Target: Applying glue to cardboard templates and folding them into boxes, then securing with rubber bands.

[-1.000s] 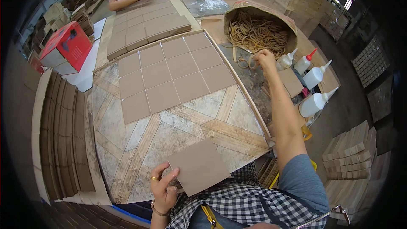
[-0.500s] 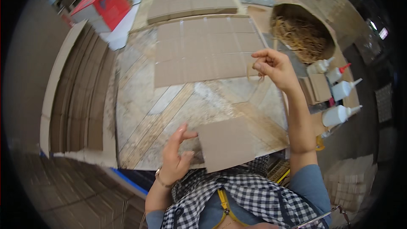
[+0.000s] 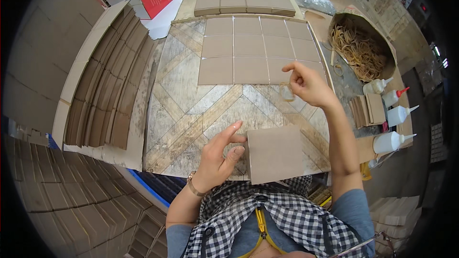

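At bench edge, your left hand (image 3: 217, 157) fingers pinch the cardboard square (image 3: 275, 154); right hand (image 3: 308, 85), up-right of it, pinches a rubber band (image 3: 287, 91).

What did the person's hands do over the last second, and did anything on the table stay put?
The right hand drew back from the bin of rubber bands and now hangs over the table, pinching a rubber band it took from there. The left hand kept its grip on the brown cardboard square near the table's front edge. The laid-out cardboard squares and glue bottles did not move.
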`<act>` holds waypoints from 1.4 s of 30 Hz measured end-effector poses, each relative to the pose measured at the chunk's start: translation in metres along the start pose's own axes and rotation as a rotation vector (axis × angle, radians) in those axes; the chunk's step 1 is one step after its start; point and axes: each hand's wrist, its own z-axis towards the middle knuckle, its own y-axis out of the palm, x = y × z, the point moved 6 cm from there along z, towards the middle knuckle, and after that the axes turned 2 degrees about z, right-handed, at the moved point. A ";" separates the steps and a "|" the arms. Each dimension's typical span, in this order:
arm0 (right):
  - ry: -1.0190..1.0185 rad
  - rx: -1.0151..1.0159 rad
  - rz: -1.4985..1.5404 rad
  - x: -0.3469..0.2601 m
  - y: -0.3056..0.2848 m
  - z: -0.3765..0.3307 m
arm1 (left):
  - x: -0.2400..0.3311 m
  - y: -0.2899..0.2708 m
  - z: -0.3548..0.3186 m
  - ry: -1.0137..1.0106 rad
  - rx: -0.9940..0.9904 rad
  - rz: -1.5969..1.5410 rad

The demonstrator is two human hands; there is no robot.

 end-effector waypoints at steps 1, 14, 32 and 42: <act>0.026 0.011 0.137 -0.001 -0.003 -0.001 | 0.001 0.000 0.001 0.008 0.007 0.009; -0.099 -0.235 0.708 -0.077 0.050 -0.014 | 0.017 -0.015 0.037 0.128 0.217 0.178; -0.032 0.172 -0.064 -0.058 -0.022 -0.069 | -0.002 -0.035 0.033 -0.049 0.227 0.233; 0.513 -0.133 0.710 0.039 0.037 -0.093 | -0.078 0.023 0.023 -0.724 -0.263 -0.474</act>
